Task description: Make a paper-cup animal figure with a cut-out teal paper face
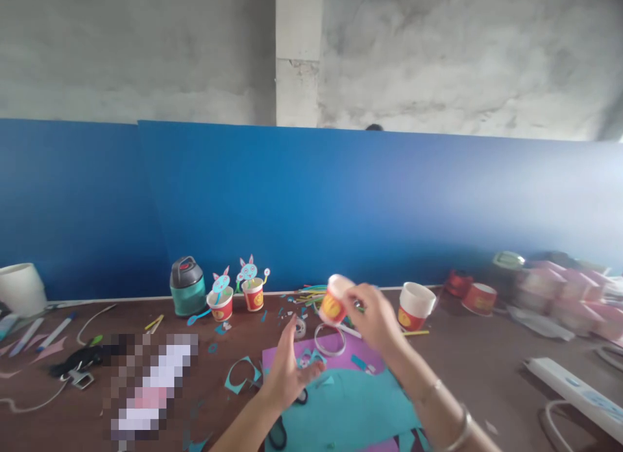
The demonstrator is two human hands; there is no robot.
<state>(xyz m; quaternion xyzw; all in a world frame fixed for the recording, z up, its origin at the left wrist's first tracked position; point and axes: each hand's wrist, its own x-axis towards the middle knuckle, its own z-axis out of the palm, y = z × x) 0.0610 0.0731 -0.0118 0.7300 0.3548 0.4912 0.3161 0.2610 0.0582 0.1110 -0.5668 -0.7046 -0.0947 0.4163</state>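
My right hand (372,314) grips a red and white paper cup (332,301) by its side and holds it tilted above the table. My left hand (288,368) is open with its fingers apart, over the turquoise paper (341,410). Dark-handled scissors (278,432) lie partly hidden by my left wrist. Close to my left fingertips is a roll of clear tape (300,327). Purple paper (302,348) and a pale ring (329,340) lie below the held cup. Another paper cup (416,306) stands to the right of my right hand.
Two cups with paper cat figures, a left one (220,304) and a right one (253,295), stand by the blue partition (272,212). A teal lidded container (188,288) is beside them. A power strip (579,393) lies at right; paper scraps (242,374) are scattered about.
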